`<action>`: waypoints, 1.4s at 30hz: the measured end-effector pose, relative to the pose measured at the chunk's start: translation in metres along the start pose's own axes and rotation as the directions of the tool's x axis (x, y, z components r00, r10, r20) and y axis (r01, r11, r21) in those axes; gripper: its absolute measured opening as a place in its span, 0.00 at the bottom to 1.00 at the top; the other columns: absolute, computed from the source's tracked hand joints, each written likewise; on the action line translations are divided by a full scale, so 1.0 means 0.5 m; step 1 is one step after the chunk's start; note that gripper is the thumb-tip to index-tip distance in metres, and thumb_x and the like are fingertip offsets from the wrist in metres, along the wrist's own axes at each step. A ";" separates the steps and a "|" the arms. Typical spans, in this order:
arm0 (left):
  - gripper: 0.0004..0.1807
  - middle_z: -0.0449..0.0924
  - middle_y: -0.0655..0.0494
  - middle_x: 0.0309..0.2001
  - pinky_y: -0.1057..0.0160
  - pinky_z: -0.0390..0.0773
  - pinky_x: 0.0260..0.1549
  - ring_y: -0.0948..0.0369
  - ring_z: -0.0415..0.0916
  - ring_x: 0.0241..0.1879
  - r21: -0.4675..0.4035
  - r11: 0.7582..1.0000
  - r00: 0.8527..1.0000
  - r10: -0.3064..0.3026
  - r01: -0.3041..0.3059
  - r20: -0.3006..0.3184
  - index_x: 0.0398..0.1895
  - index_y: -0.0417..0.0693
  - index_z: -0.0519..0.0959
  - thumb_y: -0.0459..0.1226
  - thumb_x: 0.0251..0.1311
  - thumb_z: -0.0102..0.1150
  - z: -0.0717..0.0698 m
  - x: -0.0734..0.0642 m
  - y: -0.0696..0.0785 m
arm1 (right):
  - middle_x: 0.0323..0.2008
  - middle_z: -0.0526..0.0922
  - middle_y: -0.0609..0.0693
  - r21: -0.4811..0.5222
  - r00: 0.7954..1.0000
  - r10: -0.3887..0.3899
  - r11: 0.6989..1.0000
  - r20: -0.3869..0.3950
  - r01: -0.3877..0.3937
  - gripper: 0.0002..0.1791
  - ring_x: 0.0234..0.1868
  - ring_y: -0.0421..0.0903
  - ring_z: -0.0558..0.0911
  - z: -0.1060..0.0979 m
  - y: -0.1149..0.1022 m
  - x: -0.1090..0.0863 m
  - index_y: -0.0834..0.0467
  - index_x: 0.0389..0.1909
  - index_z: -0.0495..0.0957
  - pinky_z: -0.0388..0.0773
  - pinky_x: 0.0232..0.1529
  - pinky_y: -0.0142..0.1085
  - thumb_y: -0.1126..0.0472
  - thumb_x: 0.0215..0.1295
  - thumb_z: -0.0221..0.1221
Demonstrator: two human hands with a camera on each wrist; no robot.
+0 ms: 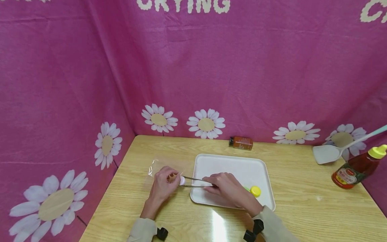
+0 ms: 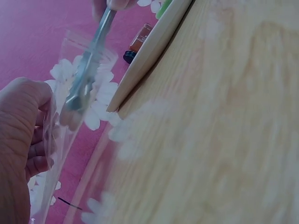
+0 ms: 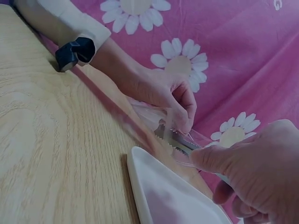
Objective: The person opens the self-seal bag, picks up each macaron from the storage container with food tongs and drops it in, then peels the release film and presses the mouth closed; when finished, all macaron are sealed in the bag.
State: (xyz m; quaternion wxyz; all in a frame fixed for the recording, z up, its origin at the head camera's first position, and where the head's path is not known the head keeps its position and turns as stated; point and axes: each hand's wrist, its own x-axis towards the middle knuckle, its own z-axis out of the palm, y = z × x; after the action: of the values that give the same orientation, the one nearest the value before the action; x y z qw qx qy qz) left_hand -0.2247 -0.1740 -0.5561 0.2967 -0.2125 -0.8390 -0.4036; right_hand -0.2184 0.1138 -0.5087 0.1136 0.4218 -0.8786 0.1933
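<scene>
- Clear bag: held by the left hand, toward the worktop's left edge.
- Serrated tongs: gripped by the right hand, tips apparently inside the bag.
- Small pale item: between the tips.

Magenta cloth hangs as the walls, creased and softly folded, meeting in a corner at the left. Pale lettering along its top reads "CRYING", cut off at the upper edge. White daisies with yellowish centers are printed low: 2 on the left stretch, 4 along the back. The pale wood-grain tabletop reaches the cloth, a bright glare shining near its front.
</scene>
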 end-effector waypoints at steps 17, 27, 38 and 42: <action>0.04 0.77 0.59 0.26 0.69 0.76 0.24 0.64 0.74 0.26 -0.010 1.000 1.000 0.007 -0.007 -0.005 0.29 0.44 0.88 0.28 0.52 0.71 0.000 0.001 0.010 | 0.35 0.89 0.41 0.035 0.995 0.009 0.999 0.103 -0.013 0.12 0.34 0.38 0.86 0.017 -0.020 0.053 0.49 0.51 0.88 0.81 0.29 0.35 0.50 0.71 0.67; 0.03 0.76 0.60 0.25 0.74 0.72 0.26 0.66 0.72 0.25 0.021 1.000 1.000 0.000 0.000 0.007 0.29 0.44 0.88 0.28 0.53 0.71 -0.001 0.001 0.011 | 0.29 0.87 0.40 0.040 0.996 0.008 0.999 0.089 -0.012 0.07 0.28 0.35 0.82 0.028 -0.030 0.061 0.49 0.39 0.87 0.78 0.26 0.32 0.50 0.72 0.67; 0.02 0.75 0.62 0.26 0.71 0.75 0.25 0.68 0.72 0.26 0.021 0.999 0.997 -0.035 0.034 0.068 0.31 0.42 0.88 0.31 0.58 0.68 0.000 0.003 0.017 | 0.23 0.82 0.39 0.005 0.998 -0.007 1.000 0.065 0.007 0.10 0.23 0.34 0.77 0.020 -0.035 0.069 0.47 0.30 0.81 0.73 0.23 0.31 0.51 0.70 0.69; 0.03 0.74 0.62 0.26 0.71 0.74 0.25 0.68 0.71 0.26 0.011 1.000 0.999 -0.015 0.015 0.053 0.30 0.44 0.88 0.28 0.56 0.69 0.003 0.001 0.019 | 0.22 0.82 0.40 -0.015 0.997 -0.030 0.999 0.071 0.032 0.08 0.22 0.33 0.75 0.025 -0.044 0.082 0.49 0.32 0.83 0.71 0.21 0.31 0.52 0.69 0.69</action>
State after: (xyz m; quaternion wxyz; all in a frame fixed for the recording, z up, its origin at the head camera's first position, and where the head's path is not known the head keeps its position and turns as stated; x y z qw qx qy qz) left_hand -0.2198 -0.1672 -0.5512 0.2726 -0.2153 -0.8502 -0.3957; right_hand -0.2269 0.0672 -0.4995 0.0887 0.4410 -0.8769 0.1695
